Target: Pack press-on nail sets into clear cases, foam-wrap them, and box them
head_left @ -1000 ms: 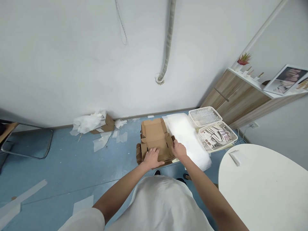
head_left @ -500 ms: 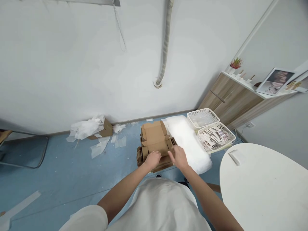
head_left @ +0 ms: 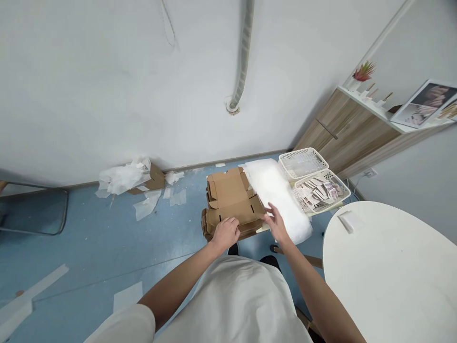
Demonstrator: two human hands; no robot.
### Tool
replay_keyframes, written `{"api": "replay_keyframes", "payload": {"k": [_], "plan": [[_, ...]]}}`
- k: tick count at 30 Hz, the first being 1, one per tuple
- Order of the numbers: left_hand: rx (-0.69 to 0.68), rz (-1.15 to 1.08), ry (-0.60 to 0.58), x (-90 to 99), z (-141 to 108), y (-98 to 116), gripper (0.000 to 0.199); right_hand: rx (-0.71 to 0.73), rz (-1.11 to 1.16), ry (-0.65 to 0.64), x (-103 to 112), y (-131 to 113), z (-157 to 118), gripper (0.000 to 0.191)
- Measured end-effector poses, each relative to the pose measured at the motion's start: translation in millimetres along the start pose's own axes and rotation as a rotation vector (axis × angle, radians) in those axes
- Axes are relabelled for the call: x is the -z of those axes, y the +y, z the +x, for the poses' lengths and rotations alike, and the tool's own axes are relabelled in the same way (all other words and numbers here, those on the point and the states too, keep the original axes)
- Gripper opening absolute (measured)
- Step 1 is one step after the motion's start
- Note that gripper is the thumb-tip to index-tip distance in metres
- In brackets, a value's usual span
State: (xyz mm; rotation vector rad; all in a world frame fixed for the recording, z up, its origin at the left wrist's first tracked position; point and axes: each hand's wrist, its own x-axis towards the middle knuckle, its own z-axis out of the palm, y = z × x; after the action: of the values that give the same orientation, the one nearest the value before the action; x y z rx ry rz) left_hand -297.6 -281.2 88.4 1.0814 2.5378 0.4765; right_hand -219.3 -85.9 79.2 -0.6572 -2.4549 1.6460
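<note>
A flat-cut brown cardboard box (head_left: 228, 188) lies partly unfolded on top of a stack of similar folded cardboard, its side flaps standing up. Its near panel, with two dark slots, is tilted up towards me. My left hand (head_left: 226, 232) is closed over the near edge of this panel, fingers curled on the cardboard. At the panel's right corner, my right hand (head_left: 276, 225) has its thumb and fingers around the edge, the index finger sticking up a little. The undersides of both grips are hidden.
White foam sheeting (head_left: 278, 195) lies right of the cardboard. Beyond it are two white baskets, an upper basket (head_left: 303, 151) and a lower basket (head_left: 344, 190) with small packets. A round white table (head_left: 389, 271) stands at right, a wooden cabinet (head_left: 353, 126) behind. Wrapping scraps (head_left: 124, 176) litter the floor.
The near panel of the cardboard box has been raised and shows its slots. My right hand has moved from over the panel to its right corner. The view has tipped slightly downward.
</note>
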Motion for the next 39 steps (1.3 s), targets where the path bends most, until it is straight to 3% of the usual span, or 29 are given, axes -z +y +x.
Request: {"api": "replay_keyframes", "payload": {"k": [1, 5, 8, 12, 16, 19, 22, 24, 29, 34, 39], "plan": [[0.002, -0.009, -0.011, -1.3, -1.6, 2.0, 0.022, -0.026, -0.015, 0.051, 5.1, -4.5, 2.0, 0.065], [-0.045, -0.066, -0.009, -7.2, -5.6, 11.8, 0.025, -0.108, -0.311, -0.068, 9.1, -24.1, 10.7, 0.059], [-0.079, -0.168, 0.016, -8.0, -9.7, 19.0, 0.028, -0.127, -0.452, -0.072, 4.3, -32.2, 15.3, 0.058], [-0.065, -0.223, 0.146, 0.6, -20.0, 20.2, 0.036, -0.021, -0.306, 0.015, 7.1, -31.1, 16.6, 0.062], [0.214, -0.227, 0.35, 10.0, -26.4, 3.7, 0.072, 0.022, -0.072, 0.065, 20.3, -27.9, 11.7, 0.053], [0.37, -0.341, 0.433, 11.5, -21.4, -14.1, 0.089, -0.015, 0.035, 0.155, 32.3, -26.3, 1.5, 0.049], [0.329, -0.573, 0.416, 12.1, -7.5, -22.7, 0.09, -0.048, 0.078, 0.3, 44.8, -21.0, -15.8, 0.046], [0.237, -0.7, 0.338, 13.1, 4.9, -18.8, 0.078, -0.072, 0.093, 0.393, 53.3, -14.0, -30.9, 0.045], [0.058, -0.729, 0.111, 9.3, 36.2, 17.2, 0.04, -0.164, 0.106, 0.6, 76.4, 9.4, -75.7, 0.047], [-0.108, -0.586, 0.049, -8.8, 61.7, 69.7, 0.037, -0.243, 0.126, 0.738, 105.5, 30.0, -125.1, 0.043], [-0.362, -0.379, 0.017, -31.7, 72.8, 145.5, 0.035, -0.294, 0.041, 0.927, 136.3, 58.9, -190.8, 0.031]]}}
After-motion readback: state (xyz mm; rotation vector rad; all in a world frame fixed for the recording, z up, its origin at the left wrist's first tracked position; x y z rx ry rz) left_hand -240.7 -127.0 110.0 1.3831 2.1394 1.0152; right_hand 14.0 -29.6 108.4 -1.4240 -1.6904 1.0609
